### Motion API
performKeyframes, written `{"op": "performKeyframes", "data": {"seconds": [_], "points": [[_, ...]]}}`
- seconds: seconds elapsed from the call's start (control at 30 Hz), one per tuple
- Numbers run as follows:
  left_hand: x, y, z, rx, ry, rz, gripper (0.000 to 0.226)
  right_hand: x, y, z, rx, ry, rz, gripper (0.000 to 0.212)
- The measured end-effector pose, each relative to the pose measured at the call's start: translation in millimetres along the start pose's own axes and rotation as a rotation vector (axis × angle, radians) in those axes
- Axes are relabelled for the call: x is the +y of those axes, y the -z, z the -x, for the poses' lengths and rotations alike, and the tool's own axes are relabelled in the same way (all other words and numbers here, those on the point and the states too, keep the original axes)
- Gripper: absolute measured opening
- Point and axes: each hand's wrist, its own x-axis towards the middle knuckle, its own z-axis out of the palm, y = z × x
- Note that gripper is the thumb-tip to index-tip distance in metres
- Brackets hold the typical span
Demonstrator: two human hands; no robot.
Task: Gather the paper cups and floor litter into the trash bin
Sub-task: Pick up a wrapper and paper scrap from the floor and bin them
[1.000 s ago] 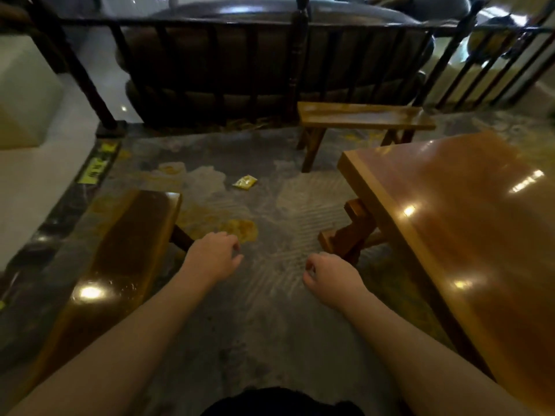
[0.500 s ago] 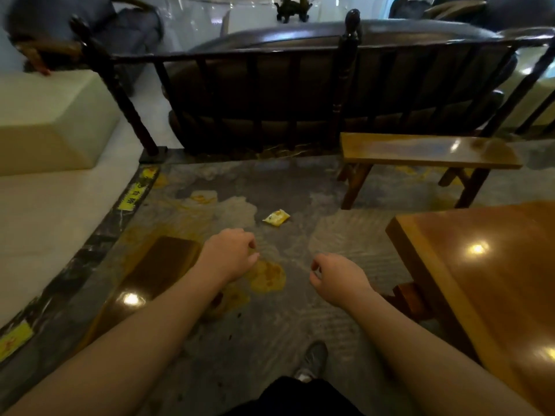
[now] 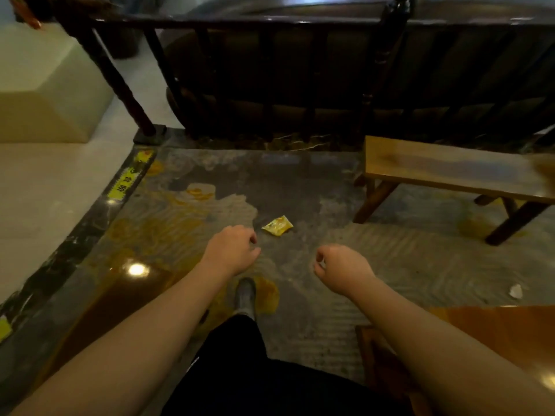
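Observation:
A crumpled yellow wrapper (image 3: 277, 226) lies on the grey patterned floor, just beyond and between my hands. My left hand (image 3: 230, 249) hangs loosely curled a short way to the wrapper's lower left, holding nothing. My right hand (image 3: 341, 270) is curled the same way, lower right of the wrapper, with nothing in it. A small white scrap of paper (image 3: 516, 291) lies on the floor at the right, near the table's edge. No paper cups and no trash bin are in view.
A wooden bench (image 3: 450, 171) stands at the right, a glossy wooden table corner (image 3: 495, 328) at the lower right. A dark railing (image 3: 270, 70) closes off the far side. A step edge with yellow warning tape (image 3: 124, 183) runs along the left. My shoe (image 3: 245, 297) is forward.
I have walked forward: the yellow wrapper now lies much closer to my hands, the table has slid to the lower right, and my foot has stepped ahead. Both hands stay curled.

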Motion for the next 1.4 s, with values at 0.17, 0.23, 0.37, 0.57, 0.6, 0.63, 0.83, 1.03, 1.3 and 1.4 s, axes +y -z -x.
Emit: {"op": "performKeyframes", "data": {"seconds": [0.17, 0.23, 0.37, 0.57, 0.6, 0.63, 0.83, 1.03, 1.3, 1.4], "points": [[2.4, -21.3, -139.4, -0.070, -0.081, 0.025, 0.026, 28.8, 8.0, -97.0, -0.047, -0.121, -0.016, 0.021], [2.4, -31.2, -190.1, -0.133, -0.116, 0.033, 0.026, 39.3, 7.3, -131.4, -0.085, -0.179, -0.033, 0.024], [-14.1, -54.1, -286.7, -0.287, -0.132, 0.016, 0.026, 63.8, 0.2, -205.3, -0.185, -0.330, -0.078, 0.027], [-50.7, -117.3, -407.3, -0.401, -0.120, -0.056, 0.028, 104.8, -45.2, -309.5, -0.280, -0.471, -0.166, 0.030], [-53.7, -133.0, -424.1, -0.399, -0.106, -0.051, 0.027, 111.9, -58.7, -327.3, -0.292, -0.476, -0.176, 0.030], [-56.0, -148.9, -439.2, -0.391, -0.095, -0.046, 0.025, 118.9, -72.1, -344.1, -0.298, -0.475, -0.187, 0.031], [-66.3, -287.2, -506.0, -0.443, 0.014, -0.005, 0.029, 165.0, -184.4, -454.4, -0.396, -0.398, -0.176, 0.029], [-88.0, -449.7, -539.5, -0.516, 0.078, -0.130, 0.060, 218.7, -322.3, -526.3, -0.580, -0.323, -0.142, 0.038], [-127.9, -576.9, -568.9, -0.549, -0.062, -0.416, 0.073, 272.7, -481.3, -565.5, -0.659, -0.342, -0.078, 0.081], [-142.6, -596.6, -570.5, -0.536, -0.083, -0.416, 0.053, 283.1, -526.1, -570.0, -0.701, -0.383, -0.083, 0.095]]}}
